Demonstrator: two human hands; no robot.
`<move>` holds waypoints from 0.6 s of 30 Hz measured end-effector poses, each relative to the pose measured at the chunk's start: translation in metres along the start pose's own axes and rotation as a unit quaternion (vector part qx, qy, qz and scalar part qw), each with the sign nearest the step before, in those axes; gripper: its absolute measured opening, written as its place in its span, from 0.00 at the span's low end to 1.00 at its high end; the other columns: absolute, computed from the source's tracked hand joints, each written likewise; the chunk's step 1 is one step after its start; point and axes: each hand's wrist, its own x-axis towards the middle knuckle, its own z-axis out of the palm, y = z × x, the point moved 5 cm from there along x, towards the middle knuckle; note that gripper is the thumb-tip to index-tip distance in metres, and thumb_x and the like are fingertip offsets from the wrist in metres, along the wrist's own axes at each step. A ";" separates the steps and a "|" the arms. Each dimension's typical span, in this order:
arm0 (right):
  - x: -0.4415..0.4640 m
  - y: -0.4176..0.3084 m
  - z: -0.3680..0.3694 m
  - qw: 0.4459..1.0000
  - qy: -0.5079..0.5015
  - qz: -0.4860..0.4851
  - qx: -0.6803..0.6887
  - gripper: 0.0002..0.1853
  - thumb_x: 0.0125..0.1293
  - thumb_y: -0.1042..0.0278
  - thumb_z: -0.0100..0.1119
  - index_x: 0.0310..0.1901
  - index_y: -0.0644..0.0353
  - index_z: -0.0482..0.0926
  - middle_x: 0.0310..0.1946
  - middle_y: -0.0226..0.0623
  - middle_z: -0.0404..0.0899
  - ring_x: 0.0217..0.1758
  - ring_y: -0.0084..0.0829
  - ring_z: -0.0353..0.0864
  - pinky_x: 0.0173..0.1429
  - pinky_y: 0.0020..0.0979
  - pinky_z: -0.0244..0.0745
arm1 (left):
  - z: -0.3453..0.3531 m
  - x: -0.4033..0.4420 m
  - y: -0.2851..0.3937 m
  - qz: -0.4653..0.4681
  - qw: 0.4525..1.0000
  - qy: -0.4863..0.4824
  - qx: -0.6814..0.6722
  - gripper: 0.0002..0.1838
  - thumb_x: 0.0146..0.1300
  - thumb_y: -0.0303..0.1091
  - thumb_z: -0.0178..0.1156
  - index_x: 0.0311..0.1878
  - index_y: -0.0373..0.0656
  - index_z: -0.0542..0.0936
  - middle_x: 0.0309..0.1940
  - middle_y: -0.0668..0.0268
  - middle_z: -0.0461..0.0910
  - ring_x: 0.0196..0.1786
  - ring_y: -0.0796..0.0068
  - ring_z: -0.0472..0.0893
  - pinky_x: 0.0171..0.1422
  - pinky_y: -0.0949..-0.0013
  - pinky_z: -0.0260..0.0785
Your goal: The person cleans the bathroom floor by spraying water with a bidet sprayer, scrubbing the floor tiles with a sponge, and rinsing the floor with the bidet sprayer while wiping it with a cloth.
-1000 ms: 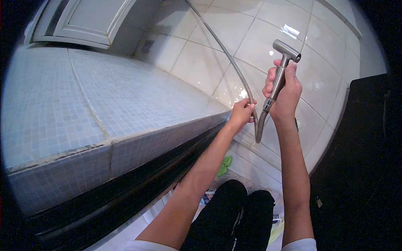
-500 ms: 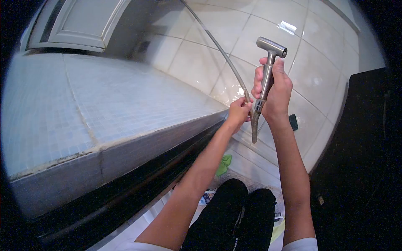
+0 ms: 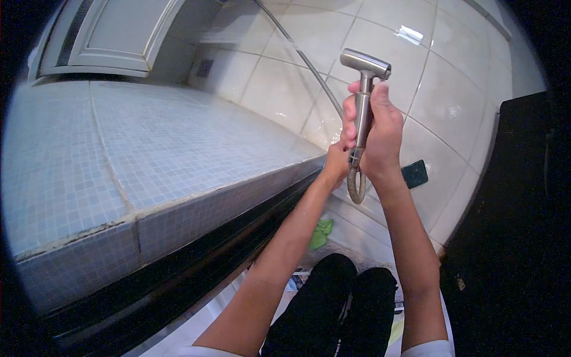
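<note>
A metal handheld sprayer (image 3: 364, 113) with a T-shaped head stands upright in my right hand (image 3: 382, 134), whose fingers wrap round its handle. From its lower end a ribbed metal hose (image 3: 318, 72) bends in a short loop, then runs up and away to the upper left over the tiled floor. My left hand (image 3: 337, 163) is just left of the sprayer's base, at the hose. Its fingertips are partly hidden behind the sprayer and my right hand; in the earlier frames they pinch the hose.
A ledge of small blue tiles (image 3: 166, 143) fills the left, below a white cabinet door (image 3: 122, 33). Wet floor tiles (image 3: 452, 101) lie beyond my hands, with a dark green pad (image 3: 415, 174) on them. A green cloth (image 3: 321, 234) lies near my knees. A dark panel (image 3: 511, 196) stands right.
My right hand has moved left with the sprayer, which now overlaps my left hand. The hose loop has narrowed. More of the dark green pad shows.
</note>
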 end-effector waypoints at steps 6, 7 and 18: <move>-0.009 0.003 0.007 0.999 -0.002 0.038 -0.033 0.25 0.70 0.45 0.40 0.40 0.64 0.72 0.19 0.28 0.70 0.13 0.15 0.66 0.14 0.18 0.60 | 0.000 -0.003 0.006 0.056 0.997 -0.019 -0.048 0.13 0.52 0.36 0.62 0.39 0.41 0.77 0.34 0.69 0.77 0.36 0.80 0.76 0.39 0.73 0.68; -0.009 0.003 0.007 0.997 -0.017 0.048 -0.050 0.24 0.71 0.46 0.37 0.42 0.64 0.71 0.20 0.29 0.69 0.14 0.16 0.65 0.15 0.19 0.60 | 0.000 -0.002 0.004 0.051 0.995 -0.036 -0.074 0.13 0.50 0.36 0.63 0.39 0.41 0.77 0.34 0.70 0.77 0.36 0.80 0.76 0.40 0.74 0.68; -0.016 -0.005 -0.013 0.993 -0.045 0.092 -0.060 0.25 0.70 0.46 0.38 0.41 0.65 0.72 0.19 0.28 0.70 0.12 0.15 0.65 0.14 0.18 0.61 | 0.004 -0.014 0.018 0.048 0.992 -0.030 -0.111 0.07 0.55 0.30 0.55 0.37 0.40 0.74 0.25 0.69 0.76 0.25 0.78 0.76 0.27 0.75 0.67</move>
